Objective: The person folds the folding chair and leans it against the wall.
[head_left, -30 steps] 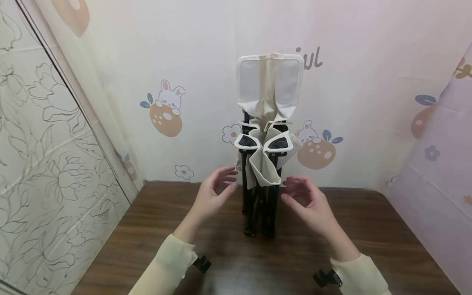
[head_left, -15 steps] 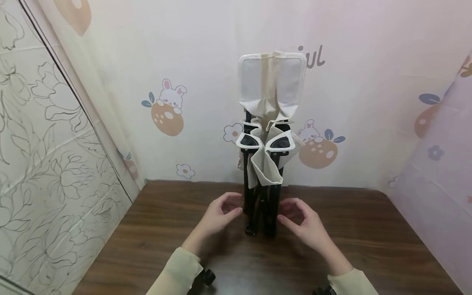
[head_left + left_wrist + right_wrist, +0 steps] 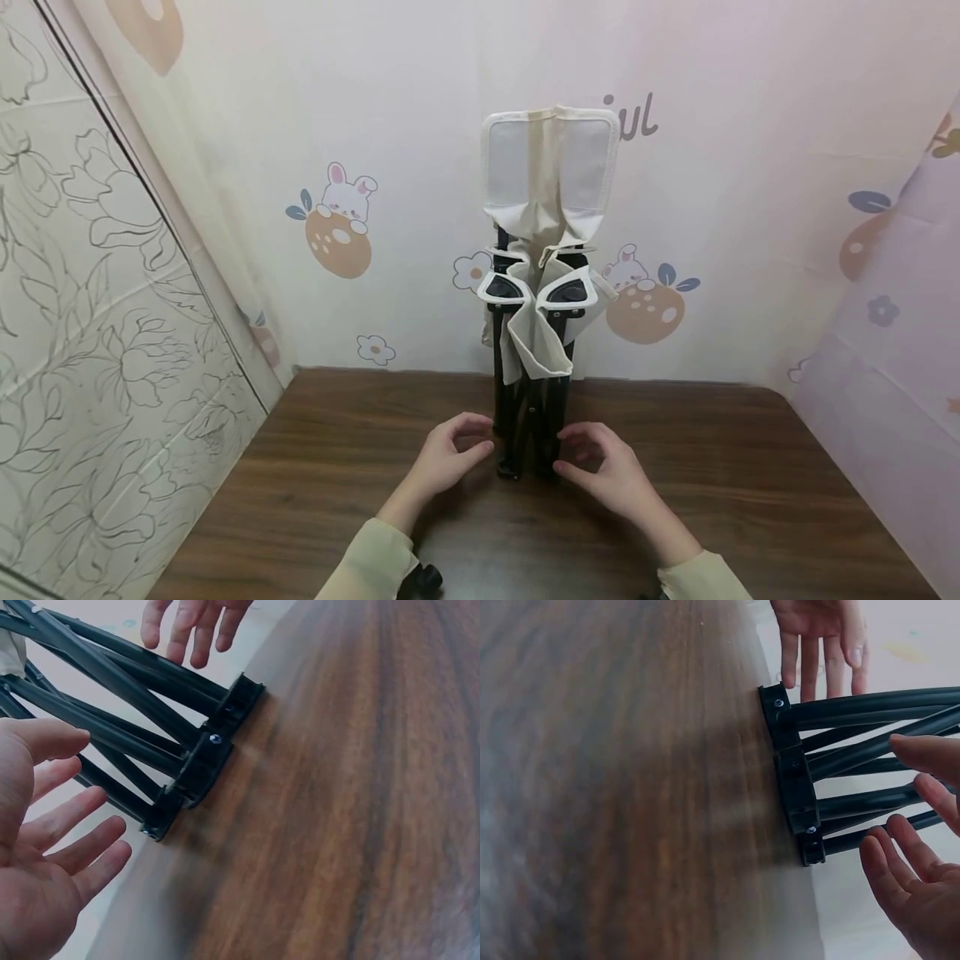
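Observation:
A folded camping chair [image 3: 545, 333] stands upright on the dark wooden table, its cream fabric bunched between black legs. Its black tubes and foot joints [image 3: 202, 765] are close up in the left wrist view. Beside the lower legs on the left is my left hand [image 3: 446, 454], fingers spread and slightly bent, holding nothing. On the opposite side my right hand [image 3: 606, 471] faces the legs in the same way, thumb apart from the fingers. In the right wrist view the right hand [image 3: 919, 877] is very near the tubes [image 3: 877, 802]; whether it touches them I cannot tell.
The wooden table [image 3: 300, 500] spreads to both sides of the chair. Directly behind stands a pale curtain [image 3: 420, 167] printed with rabbits and fruit. A floral-patterned panel [image 3: 112, 333] borders the left side.
Both hands have moved down along the chair, from beside the fabric to the lower legs, and drawn closer to it. The chair stays where it was.

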`<action>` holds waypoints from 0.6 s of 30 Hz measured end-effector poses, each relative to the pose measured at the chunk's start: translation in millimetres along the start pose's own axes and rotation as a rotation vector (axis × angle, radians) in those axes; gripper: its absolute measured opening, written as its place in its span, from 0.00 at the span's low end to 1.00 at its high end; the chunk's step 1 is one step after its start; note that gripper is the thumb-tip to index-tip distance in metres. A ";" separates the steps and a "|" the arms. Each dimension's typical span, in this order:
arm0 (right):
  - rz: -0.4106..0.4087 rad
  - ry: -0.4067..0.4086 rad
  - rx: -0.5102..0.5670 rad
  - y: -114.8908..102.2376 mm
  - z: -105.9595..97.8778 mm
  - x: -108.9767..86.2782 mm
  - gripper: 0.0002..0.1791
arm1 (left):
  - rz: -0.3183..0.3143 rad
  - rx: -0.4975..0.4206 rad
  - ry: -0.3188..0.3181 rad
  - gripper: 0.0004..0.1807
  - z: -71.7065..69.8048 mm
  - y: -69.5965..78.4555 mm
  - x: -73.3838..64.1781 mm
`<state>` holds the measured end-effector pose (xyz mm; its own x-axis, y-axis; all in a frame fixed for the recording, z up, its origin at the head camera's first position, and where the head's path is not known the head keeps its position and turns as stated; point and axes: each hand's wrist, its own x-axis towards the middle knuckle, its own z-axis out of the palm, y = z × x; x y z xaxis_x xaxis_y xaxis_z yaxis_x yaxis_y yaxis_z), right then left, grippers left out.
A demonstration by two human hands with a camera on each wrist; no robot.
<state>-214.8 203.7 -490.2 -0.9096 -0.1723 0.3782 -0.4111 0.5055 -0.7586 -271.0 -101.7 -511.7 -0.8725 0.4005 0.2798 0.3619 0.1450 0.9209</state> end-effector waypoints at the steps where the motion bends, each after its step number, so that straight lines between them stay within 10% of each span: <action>1: 0.023 -0.017 0.020 1.0 -0.4 -0.3 0.22 | 0.000 0.003 -0.001 0.19 0.9 -1.1 -0.4; 8: 0.177 -0.187 0.227 11.4 -2.8 -1.0 0.22 | 0.005 0.038 0.007 0.13 4.8 -8.3 -3.3; 18: 0.162 -0.256 0.232 25.6 2.9 -5.1 0.19 | 0.015 0.111 -0.070 0.08 11.6 -20.2 -4.4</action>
<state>-220.9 215.0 -513.1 -0.9375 -0.3263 0.1212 -0.2370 0.3436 -0.9087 -270.7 -95.9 -534.6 -0.8432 0.4650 0.2698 0.4121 0.2368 0.8798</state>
